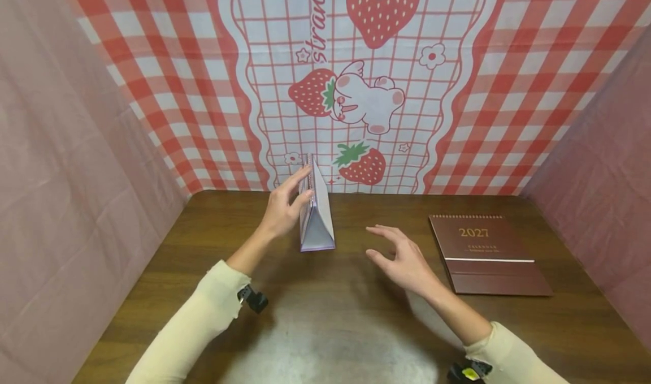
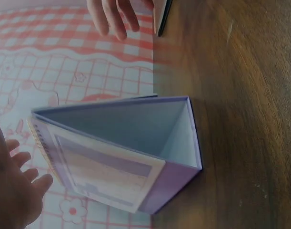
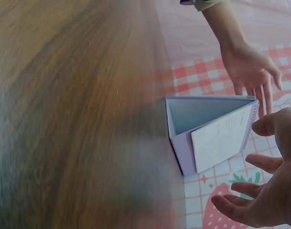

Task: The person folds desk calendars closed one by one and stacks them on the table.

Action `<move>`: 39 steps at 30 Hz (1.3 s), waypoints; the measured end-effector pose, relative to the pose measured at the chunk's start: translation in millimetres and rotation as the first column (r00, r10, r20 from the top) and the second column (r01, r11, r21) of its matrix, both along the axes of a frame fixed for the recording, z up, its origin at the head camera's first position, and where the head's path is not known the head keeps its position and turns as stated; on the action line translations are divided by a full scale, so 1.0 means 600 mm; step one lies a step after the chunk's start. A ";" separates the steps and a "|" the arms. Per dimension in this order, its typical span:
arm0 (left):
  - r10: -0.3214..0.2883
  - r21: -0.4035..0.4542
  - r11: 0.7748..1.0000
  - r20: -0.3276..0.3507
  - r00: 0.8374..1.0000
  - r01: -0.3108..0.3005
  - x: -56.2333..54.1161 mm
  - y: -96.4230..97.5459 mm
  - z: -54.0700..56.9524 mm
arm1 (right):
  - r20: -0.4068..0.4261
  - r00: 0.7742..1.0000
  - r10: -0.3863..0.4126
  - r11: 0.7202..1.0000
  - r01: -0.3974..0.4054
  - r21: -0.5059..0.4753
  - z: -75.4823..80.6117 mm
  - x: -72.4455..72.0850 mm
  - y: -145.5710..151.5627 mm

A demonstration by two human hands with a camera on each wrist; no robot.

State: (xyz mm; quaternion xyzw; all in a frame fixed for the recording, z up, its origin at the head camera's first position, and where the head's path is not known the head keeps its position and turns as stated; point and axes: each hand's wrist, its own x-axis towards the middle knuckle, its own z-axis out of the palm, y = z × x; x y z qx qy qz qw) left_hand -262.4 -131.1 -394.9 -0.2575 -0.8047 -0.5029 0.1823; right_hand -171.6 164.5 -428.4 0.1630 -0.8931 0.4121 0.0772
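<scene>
the left hand (image 1: 282, 208) is wide, its fingers loose and its thumb parted; from my post i can't tell whether the fingertips touch what they lie against. just right of it i see the lilac-and-white, spiral-bound cardboard desk calendar (image 1: 323, 214), standing as an upright tent on the brown, wood-grained counter (image 1: 315, 339), coil at the top and one hollow triangular end towards me. behind it hangs the red-and-white checked cloth printed with strawberries (image 1: 432, 118). further right, i have the right hand (image 1: 407, 262) above the counter, also wide, apart from that calendar. rightmost on the counter rests the dark brown, spiral-bound calendar with gold "2027" lettering (image 1: 488, 271).
</scene>
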 end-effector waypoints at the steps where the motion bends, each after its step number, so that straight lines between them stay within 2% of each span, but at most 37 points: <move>1: 0.000 0.011 1.000 0.015 1.000 0.000 -0.002 -0.001 -0.002 | -0.002 1.000 0.006 1.000 -0.006 -0.010 0.000 0.001 -0.003; 6: 0.025 0.054 0.998 0.078 0.997 -0.029 -0.015 -0.006 -0.010 | -0.013 1.000 0.024 0.999 -0.024 -0.035 -0.003 0.006 -0.018; 10: 0.059 0.072 0.995 0.114 0.992 -0.067 -0.025 -0.010 -0.014 | 0.013 0.999 0.043 0.998 -0.042 -0.046 -0.009 0.010 -0.032; 13: 0.076 0.085 0.992 0.148 0.986 -0.089 -0.045 -0.016 -0.027 | 0.045 0.997 0.062 0.997 -0.060 -0.050 -0.012 0.014 -0.042; 14: 0.078 0.086 0.992 0.156 0.985 -0.092 -0.046 -0.019 -0.028 | 0.053 0.996 0.067 0.997 -0.064 -0.051 -0.013 0.015 -0.045; 16: 0.095 0.097 0.989 0.150 0.984 -0.110 -0.098 -0.032 -0.074 | 0.068 0.995 0.075 0.996 -0.072 -0.057 -0.015 0.017 -0.051; 18: 0.107 0.107 0.987 0.147 0.983 -0.123 -0.164 -0.047 -0.129 | 0.075 0.994 0.085 0.995 -0.080 -0.060 -0.015 0.018 -0.055; 21: 0.119 0.119 0.983 0.152 0.981 -0.138 -0.254 -0.063 -0.200 | 0.081 0.992 0.096 0.993 -0.090 -0.070 -0.015 0.019 -0.063; 22: 0.119 0.114 0.983 0.177 0.977 -0.141 -0.257 -0.061 -0.199 | 0.083 0.991 0.101 0.993 -0.095 -0.073 -0.015 0.020 -0.066; 24: 0.104 0.115 0.985 0.205 0.973 -0.129 -0.239 -0.053 -0.172 | 0.088 0.990 0.115 0.991 -0.108 -0.079 -0.014 0.021 -0.073; 28: 0.065 0.122 0.987 0.272 0.960 -0.102 -0.152 -0.020 -0.081 | 0.128 0.982 0.136 0.988 -0.125 -0.091 -0.017 0.024 -0.084; 29: 0.055 0.122 0.988 0.285 0.957 -0.093 -0.135 -0.014 -0.063 | 0.139 0.980 0.140 0.987 -0.128 -0.092 -0.018 0.025 -0.086; 30: 0.045 0.129 0.988 0.291 0.956 -0.086 -0.129 -0.010 -0.059 | 0.149 0.978 0.144 0.987 -0.131 -0.095 -0.019 0.026 -0.088; 31: 0.039 0.125 0.989 0.318 0.947 -0.083 -0.116 -0.005 -0.045 | 0.157 0.976 0.148 0.986 -0.134 -0.097 -0.021 0.026 -0.090; 32: 0.052 0.119 0.988 0.320 0.946 -0.094 -0.115 -0.001 -0.046 | 0.159 0.975 0.152 0.986 -0.138 -0.097 -0.023 0.026 -0.093; 33: 0.035 0.129 0.988 0.321 0.946 -0.080 -0.134 -0.006 -0.062 | 0.161 0.975 0.155 0.985 -0.141 -0.097 -0.025 0.026 -0.095; 35: 0.035 0.123 0.989 0.351 0.936 -0.083 -0.141 -0.005 -0.065 | 0.160 0.973 0.165 0.984 -0.150 -0.100 -0.027 0.025 -0.099; 36: 0.040 0.123 0.988 0.356 0.934 -0.089 -0.157 -0.008 -0.079 | 0.159 0.973 0.170 0.983 -0.156 -0.099 -0.028 0.024 -0.101; 37: 0.046 0.122 0.988 0.362 0.931 -0.096 -0.156 -0.006 -0.078 | 0.158 0.972 0.174 0.982 -0.160 -0.098 -0.029 0.024 -0.103; 38: 0.034 0.133 0.987 0.354 0.935 -0.087 -0.176 -0.011 -0.096 | 0.163 0.971 0.177 0.982 -0.162 -0.102 -0.030 0.023 -0.106; 39: 0.026 0.131 0.988 0.371 0.928 -0.080 -0.173 -0.010 -0.090 | 0.167 0.969 0.180 0.981 -0.164 -0.108 -0.030 0.023 -0.108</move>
